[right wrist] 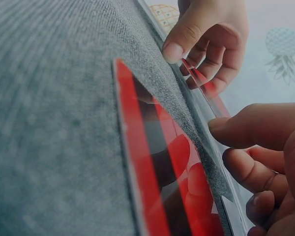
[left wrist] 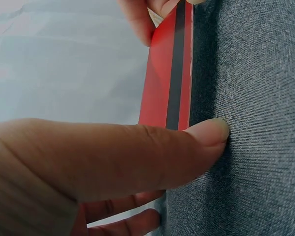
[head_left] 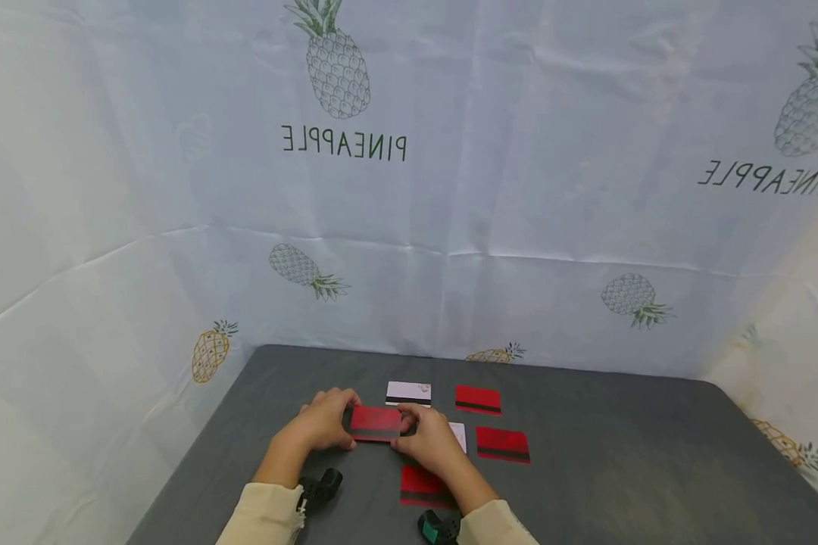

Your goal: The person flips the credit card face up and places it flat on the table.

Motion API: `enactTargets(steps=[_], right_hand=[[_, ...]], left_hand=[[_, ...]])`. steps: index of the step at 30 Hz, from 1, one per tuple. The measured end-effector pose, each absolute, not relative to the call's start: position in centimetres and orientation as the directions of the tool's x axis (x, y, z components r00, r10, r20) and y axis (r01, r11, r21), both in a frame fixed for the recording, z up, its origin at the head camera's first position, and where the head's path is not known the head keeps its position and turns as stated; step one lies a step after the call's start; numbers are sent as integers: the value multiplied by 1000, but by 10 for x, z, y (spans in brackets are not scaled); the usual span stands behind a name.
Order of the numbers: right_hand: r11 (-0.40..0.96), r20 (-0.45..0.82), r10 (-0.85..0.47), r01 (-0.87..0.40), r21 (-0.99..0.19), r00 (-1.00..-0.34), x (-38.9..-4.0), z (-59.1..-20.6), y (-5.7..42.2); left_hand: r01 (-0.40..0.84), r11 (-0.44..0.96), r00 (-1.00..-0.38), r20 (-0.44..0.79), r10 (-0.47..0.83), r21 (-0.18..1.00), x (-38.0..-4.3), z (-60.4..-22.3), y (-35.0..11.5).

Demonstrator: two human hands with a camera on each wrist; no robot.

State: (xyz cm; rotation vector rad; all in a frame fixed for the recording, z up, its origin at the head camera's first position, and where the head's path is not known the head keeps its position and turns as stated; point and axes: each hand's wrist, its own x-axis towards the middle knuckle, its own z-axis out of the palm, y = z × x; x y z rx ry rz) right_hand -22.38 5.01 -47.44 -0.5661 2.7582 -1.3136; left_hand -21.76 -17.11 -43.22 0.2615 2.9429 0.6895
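Head camera, going left to right: the left hand [head_left: 323, 422] has its thumb and fingers clamped on the left end of a red card with a black stripe [head_left: 376, 423], so that's the card being worked on, held out between both hands low at the tabletop [head_left: 620, 454]. Can't tell if its lower edge touches the cloth, or if it's one card or a couple stacked. My worry on this side: squeeze both ends unevenly and that glossy plastic could bow or pop out. The ribbed grey fabric might snag the edge too.

Just behind it lies a white striped card [head_left: 409, 391]; push the held one too far back and it'd probably get nudged. Then there's the near red card [head_left: 419, 484], partly covered by the right forearm. A low wrist could easily drag that one out of place, imo the likeliest slip-up.

The right hand [head_left: 431, 437] pinches the other end, fingers curled in. Behind it a half-hidden white card [head_left: 459, 435] pokes out, so a stray knuckle might shift it. Farther right, the far red card [head_left: 477, 398] and the rightmost red card [head_left: 503, 443] look safer.

Containers? None that I can spot; the other cards lie loose.
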Motion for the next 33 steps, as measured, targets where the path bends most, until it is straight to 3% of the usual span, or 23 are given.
enactTargets(steps=[23, 33], right_hand=[[697, 208, -323, -381, -608, -923, -220, -476, 50], [682, 318, -353, -475, -556, -880, -218, -474, 48]], left_hand=[[231, 797, -956, -21, 292, 559, -217, -433, -175], [352, 724, -916, 60, 397, 593, -218, -424, -170]])
